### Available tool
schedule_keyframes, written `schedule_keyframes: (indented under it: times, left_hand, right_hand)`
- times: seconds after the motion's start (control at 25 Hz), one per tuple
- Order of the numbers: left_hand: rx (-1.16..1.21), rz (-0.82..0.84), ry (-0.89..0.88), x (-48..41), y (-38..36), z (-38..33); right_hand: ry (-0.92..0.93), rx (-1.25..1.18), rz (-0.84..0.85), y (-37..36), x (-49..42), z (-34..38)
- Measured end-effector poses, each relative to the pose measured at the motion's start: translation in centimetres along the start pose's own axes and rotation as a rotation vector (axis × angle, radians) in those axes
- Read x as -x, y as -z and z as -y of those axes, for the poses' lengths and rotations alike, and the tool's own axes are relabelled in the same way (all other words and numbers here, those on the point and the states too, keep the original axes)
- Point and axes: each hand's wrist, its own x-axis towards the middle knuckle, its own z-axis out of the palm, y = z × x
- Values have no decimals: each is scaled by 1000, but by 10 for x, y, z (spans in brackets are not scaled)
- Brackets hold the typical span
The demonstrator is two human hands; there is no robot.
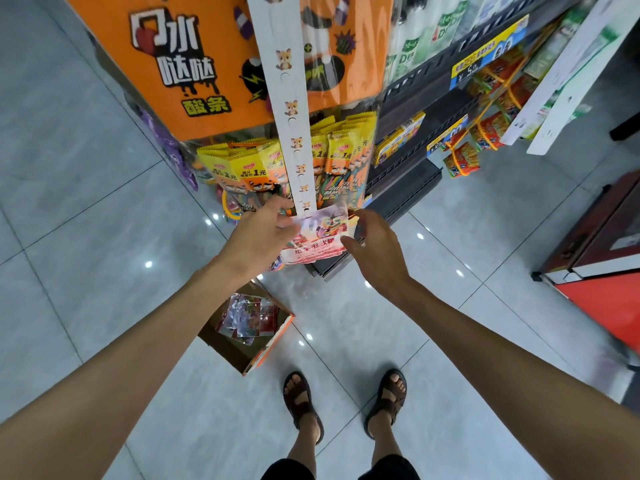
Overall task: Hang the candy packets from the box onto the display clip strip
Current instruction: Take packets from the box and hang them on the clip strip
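Orange card display stand (194,64), upper left, with yellow sachets (242,164) racked beneath it; not part of our job.

Cardboard box (270,346), on the floor tiles left of our feet, flaps open. Several spare packets (247,315) lie loose inside, so we judge the hanging barely begun.

Left hand (263,233): fingers curled over the upper left corner of the candy packet (320,233), pinching it at the foot of the strip.

Clip strip (287,95): white card printed with small fox figures, hanging down the middle, its punched tabs bare all the way up.

Candy packet, one, held flat and face-up, its top edge meeting the lowest tab. We judge it light, thin and floppy, the glossy film likely slippery. It is best held by the sealed top margin on both sides of the hang hole, which keeps that edge taut for the tab.

Right hand (375,244): at the packet's right edge, thumb tip against the film. We cannot tell whether the fingers pinch or only steady it.

Dark shelving (415,109), right, stocked with boxed snacks.
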Motion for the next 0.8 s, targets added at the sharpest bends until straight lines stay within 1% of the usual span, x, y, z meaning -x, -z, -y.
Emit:
schedule_keyframes:
  times: [0.08, 0.16, 0.24, 0.36, 0.52, 0.6, 0.68, 0.8]
  left_hand:
    - [-52, 108, 8, 6, 11, 1]
    - [-109, 212, -1, 17, 22, -1]
    - [-138, 255, -5, 30, 30, -1]
    - [-104, 213, 30, 52, 36, 16]
    - [-46, 178, 152, 73, 36, 74]
    - [13, 135, 194, 81, 35, 102]
    - [72, 86, 254, 84, 32, 145]
    - [256, 65, 364, 75, 14, 229]
  right_hand:
    - [-17, -12, 78, 8, 18, 10]
    - [-25, -49, 228, 16, 35, 24]
    - [-15, -63, 356, 18, 49, 36]
    - [-12, -74, 482, 1, 57, 42]
    - [-96, -119, 632, -58, 63, 32]
    - [-122, -118, 673, -88, 70, 29]
    - [-138, -90, 720, -130, 73, 26]
    - [-155, -41, 754, -208, 65, 8]
